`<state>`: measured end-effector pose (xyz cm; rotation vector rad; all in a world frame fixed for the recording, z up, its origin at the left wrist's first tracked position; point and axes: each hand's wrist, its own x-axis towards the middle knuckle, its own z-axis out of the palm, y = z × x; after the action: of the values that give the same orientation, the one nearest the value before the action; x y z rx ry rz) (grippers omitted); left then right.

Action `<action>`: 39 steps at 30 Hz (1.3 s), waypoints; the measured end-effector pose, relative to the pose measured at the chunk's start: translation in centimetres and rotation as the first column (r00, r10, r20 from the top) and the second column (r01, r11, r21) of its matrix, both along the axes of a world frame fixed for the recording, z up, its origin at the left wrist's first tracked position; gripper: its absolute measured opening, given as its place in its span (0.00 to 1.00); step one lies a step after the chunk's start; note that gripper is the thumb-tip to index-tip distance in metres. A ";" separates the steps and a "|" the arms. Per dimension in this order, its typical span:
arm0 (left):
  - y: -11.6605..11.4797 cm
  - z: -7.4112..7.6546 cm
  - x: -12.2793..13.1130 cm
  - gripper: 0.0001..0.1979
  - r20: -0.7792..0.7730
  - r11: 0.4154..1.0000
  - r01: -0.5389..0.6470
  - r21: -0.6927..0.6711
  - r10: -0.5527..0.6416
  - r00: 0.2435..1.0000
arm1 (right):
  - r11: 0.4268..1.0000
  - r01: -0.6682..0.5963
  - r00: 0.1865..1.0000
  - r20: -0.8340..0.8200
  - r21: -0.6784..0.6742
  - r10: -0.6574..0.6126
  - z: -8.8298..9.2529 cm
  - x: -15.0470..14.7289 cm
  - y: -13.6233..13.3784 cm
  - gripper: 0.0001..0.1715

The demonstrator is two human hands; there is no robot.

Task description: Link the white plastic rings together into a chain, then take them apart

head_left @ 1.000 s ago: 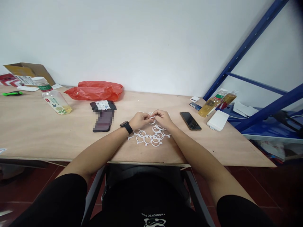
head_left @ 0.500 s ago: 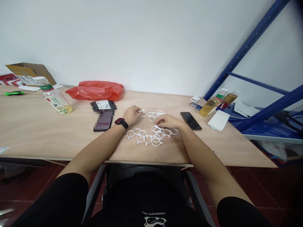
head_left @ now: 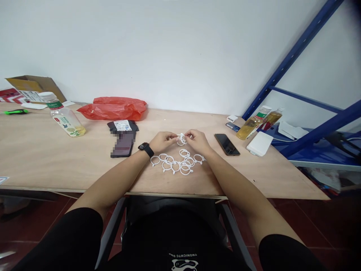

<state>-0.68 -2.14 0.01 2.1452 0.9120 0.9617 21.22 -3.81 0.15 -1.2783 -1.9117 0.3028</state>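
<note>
My left hand [head_left: 163,141], with a black watch on its wrist, is closed, its thumb and fingers pinching a white curtain ring [head_left: 181,134]. From the other side, my right hand [head_left: 197,140] comes fingertip to fingertip with it and also pinches white plastic. Whether both hold one ring or two touching rings is hard to make out. More white rings show behind and just under the fingertips, partly hidden. Closer to me lies a loose pile of white curtain rings [head_left: 175,167], several overlapping, each with a small eyelet.
A phone [head_left: 226,144] and a white box [head_left: 260,143] lie to the right, near bottles of yellow drink [head_left: 252,126]. Leftward are a dark package [head_left: 123,145], a red plastic bag [head_left: 113,109] and a tilted bottle [head_left: 66,119]. Blue shelving [head_left: 307,99] borders the right.
My left hand has moved right with its ring. My right hand has lifted slightly away from the near pile and turned inward, so both hands' fingertips now meet.
</note>
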 end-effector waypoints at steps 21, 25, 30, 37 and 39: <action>-0.9 -0.1 1.0 0.19 -0.045 0.991 0.131 0.011 -0.130 0.990 | 0.997 -0.081 0.996 -0.049 -0.008 0.080 0.4 -2.2 -1.9 0.13; -0.8 -0.1 1.1 0.19 -0.024 0.990 0.143 -0.009 -0.143 0.989 | 0.997 -0.055 0.992 -0.115 -0.055 0.049 0.3 -2.4 -1.7 0.12; -0.7 -0.1 1.1 0.18 0.017 0.986 0.155 -0.056 -0.155 0.988 | 0.996 -0.035 0.986 -0.164 -0.081 0.022 -0.2 -2.5 -1.4 0.12; -1.0 0.0 1.4 0.19 -0.008 0.989 0.138 -0.060 -0.139 0.990 | 0.998 -0.059 0.984 -0.167 -0.015 0.056 0.1 -2.3 -1.2 0.13; -0.9 -0.1 1.4 0.19 0.002 0.992 0.115 -0.059 -0.115 0.993 | 0.996 -0.090 0.979 -0.187 -0.019 0.085 0.1 -2.1 -1.0 0.13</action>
<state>0.68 -3.05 -0.10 2.1244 0.7982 0.8659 19.12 -4.77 0.29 -1.1436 -1.8122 0.4789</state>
